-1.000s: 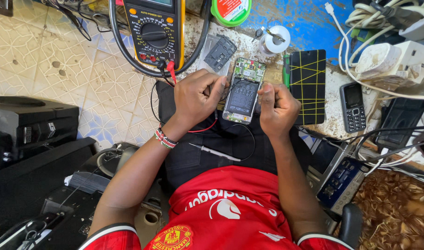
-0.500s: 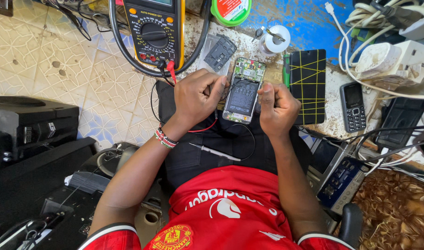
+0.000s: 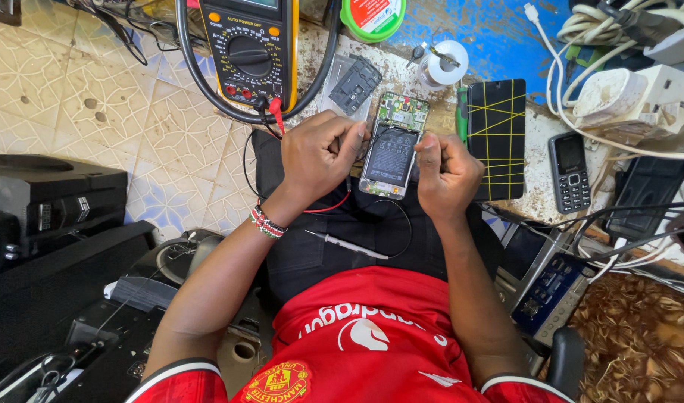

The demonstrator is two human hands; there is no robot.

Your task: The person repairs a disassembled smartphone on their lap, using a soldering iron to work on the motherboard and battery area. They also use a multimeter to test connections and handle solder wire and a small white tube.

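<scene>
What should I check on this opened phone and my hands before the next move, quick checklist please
1. Opened phone held from both sides: ok, left hand and right hand flank it.
2. Circuit board and battery exposed: ok.
3. Multimeter within reach: ok, just beyond the left hand.
4. Red probe lead on the board: cannot tell, hidden by the left hand.
5. Screwdriver secured: not ok, lying loose on the lap.

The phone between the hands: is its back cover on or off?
Off. The phone lies with its green circuit board and dark battery exposed, steadied by the left hand and right hand.
</scene>
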